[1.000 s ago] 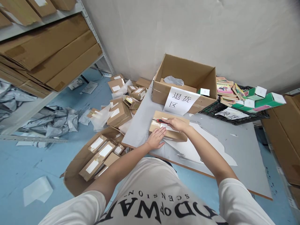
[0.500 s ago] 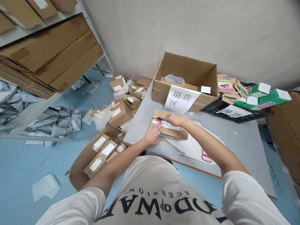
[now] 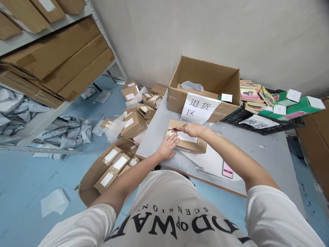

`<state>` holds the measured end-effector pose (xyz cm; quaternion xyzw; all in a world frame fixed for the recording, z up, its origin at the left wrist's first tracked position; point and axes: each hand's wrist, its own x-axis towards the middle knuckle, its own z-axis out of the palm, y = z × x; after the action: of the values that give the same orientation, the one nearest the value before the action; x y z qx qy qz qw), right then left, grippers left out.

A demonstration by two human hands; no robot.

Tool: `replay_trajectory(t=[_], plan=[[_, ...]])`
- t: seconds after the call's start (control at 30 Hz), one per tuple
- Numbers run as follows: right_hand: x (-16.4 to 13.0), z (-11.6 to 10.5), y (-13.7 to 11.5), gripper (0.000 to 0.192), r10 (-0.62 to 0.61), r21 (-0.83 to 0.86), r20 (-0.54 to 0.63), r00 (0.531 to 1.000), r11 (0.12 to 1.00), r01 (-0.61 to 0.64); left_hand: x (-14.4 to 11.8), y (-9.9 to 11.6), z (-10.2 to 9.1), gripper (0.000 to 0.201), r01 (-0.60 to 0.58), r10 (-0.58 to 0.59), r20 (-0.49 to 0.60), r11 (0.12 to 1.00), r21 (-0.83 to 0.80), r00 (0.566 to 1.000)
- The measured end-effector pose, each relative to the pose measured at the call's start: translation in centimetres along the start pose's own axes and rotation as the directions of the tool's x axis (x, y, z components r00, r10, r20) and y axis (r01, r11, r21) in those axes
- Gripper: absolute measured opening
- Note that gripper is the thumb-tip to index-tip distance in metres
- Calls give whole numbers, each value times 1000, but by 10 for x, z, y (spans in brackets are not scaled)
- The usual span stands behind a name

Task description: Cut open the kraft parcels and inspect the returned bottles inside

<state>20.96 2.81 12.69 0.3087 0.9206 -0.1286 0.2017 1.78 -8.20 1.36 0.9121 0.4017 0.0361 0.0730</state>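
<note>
On the table lies a small taped cardboard box [image 3: 197, 146] with a white label on top. My left hand [image 3: 168, 145] rests flat on its near left corner, fingers stretched out. Wrapped round a red utility knife [image 3: 175, 129], my right hand [image 3: 191, 129] is over the top of the box. The knife's tip points left, at the shiny tape near the box's left end. Whether the blade has gone through the tape I cannot tell.
A large open carton [image 3: 205, 75] with a paper sign stands behind, beside a black crate [image 3: 239, 118] holding booklets and green boxes. A phone [image 3: 227, 169] lies near the table's front edge. Left are an open carton of parcels [image 3: 88, 175], floor parcels and a shelf [image 3: 59, 111].
The view has shifted slightly. My right hand and the knife stay at the box's left end with hardly any movement; my left hand still presses the box.
</note>
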Motion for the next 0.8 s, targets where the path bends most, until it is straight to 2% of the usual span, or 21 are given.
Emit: replay_trajectory(t=[0.17,0.5,0.63,0.8], plan=[[0,-3,-7,58,49,-12,14,999,999,-49,1,0,1,87,-1,1,-6,1000,8,1000],[-8,-1,-3,63,41,-31,61,997,999,-39,1,0,2,88,-2,2,-3,1000,8,1000],[-11,-4,-2,59,47,-38,63,997,998,-45,1,0,3,90,-2,2,-6,1000,3,1000],[-18,-10,-2,64,59,-60,94,994,997,-53,1,-1,4,90,-7,7,-5,1000,4,1000]])
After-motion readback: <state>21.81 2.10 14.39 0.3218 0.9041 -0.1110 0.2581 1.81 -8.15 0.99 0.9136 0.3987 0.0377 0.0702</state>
